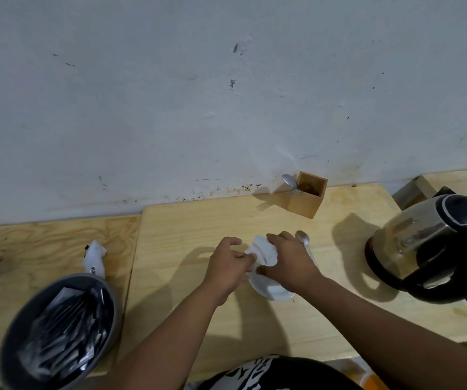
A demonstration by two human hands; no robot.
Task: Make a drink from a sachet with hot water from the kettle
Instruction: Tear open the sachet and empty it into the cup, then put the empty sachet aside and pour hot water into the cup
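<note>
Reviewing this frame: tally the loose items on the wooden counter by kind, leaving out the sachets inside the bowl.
Kettle: 1
Grey bowl: 1
Wooden holder: 1
Spoons: 2
White saucer: 1
White sachets: 2
Total: 8

Small dark print, unreadable, on the white sachet (pixel 94 260) by the bowl (pixel 12 330)
</note>
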